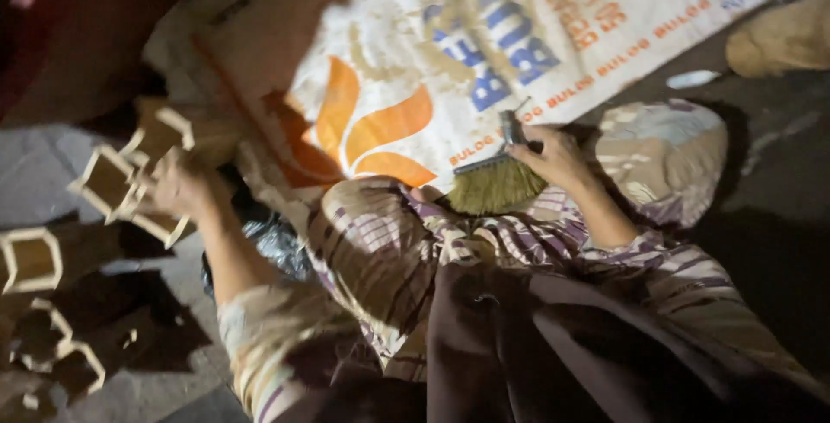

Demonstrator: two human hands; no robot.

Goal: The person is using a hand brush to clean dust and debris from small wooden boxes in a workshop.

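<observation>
Nearest the camera is your own lap (553, 328), dark cloth bunched over a striped garment, and it sits low enough that you are clearly seated on the floor (769, 241) with both arms reaching out over your knees. Far to the left, a scatter of small square-mouthed open frames (30, 259) lies on the ground, pale rims around dark hollows, kept within arm's reach so they can be taken up one at a time. Your left hand (177, 188) is among a cluster of these frames (108, 182); its grip seems closed around the edge of one, though blur and shadow hide the fingers, so you cannot be sure how tightly. Just right of that arm, a crumpled dark plastic bag (272, 241) sits wedged beside your knee. Farther away, a large printed woven sack (484, 51) in white, orange and blue is spread flat on the floor, apparently as a mat to keep work off the bare ground. To the right, your right hand (553, 157) is curled firmly about the handle of a small hand brush (494, 182), its straw-coloured bristles fanned toward your lap and resting at the sack's near edge, held short for close control. Beyond it at far right lies a patterned cushion (666, 150).
</observation>
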